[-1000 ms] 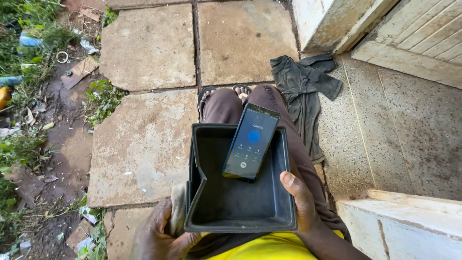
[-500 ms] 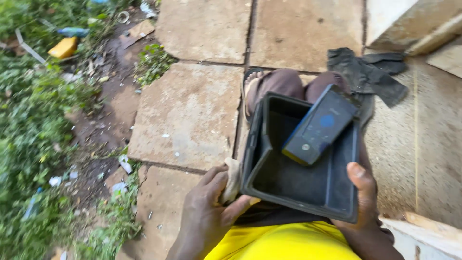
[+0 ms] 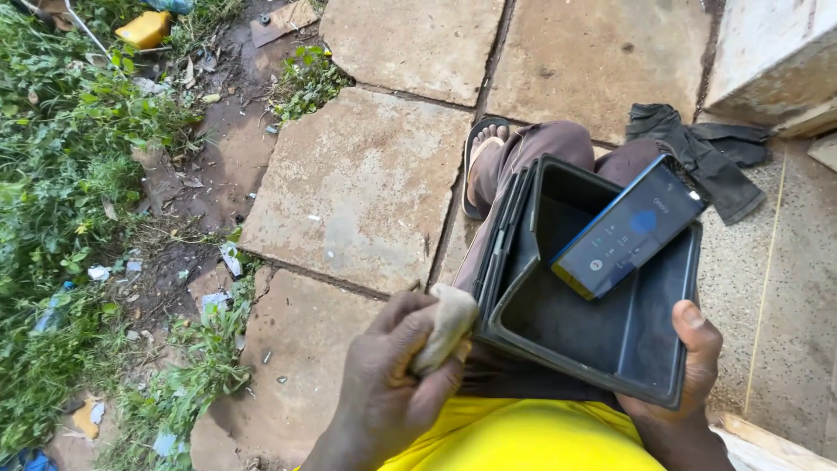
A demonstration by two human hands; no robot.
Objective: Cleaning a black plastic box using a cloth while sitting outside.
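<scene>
Left hand [image 3: 392, 384] lifted off tray [image 3: 523, 323], clutching cloth [image 3: 446, 324], beside rim

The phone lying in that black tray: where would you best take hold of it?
Grip the phone across its two long edges near the raised upper end, coming from above. It leans tilted on the black tray's rim, so those edges stand free.
</scene>
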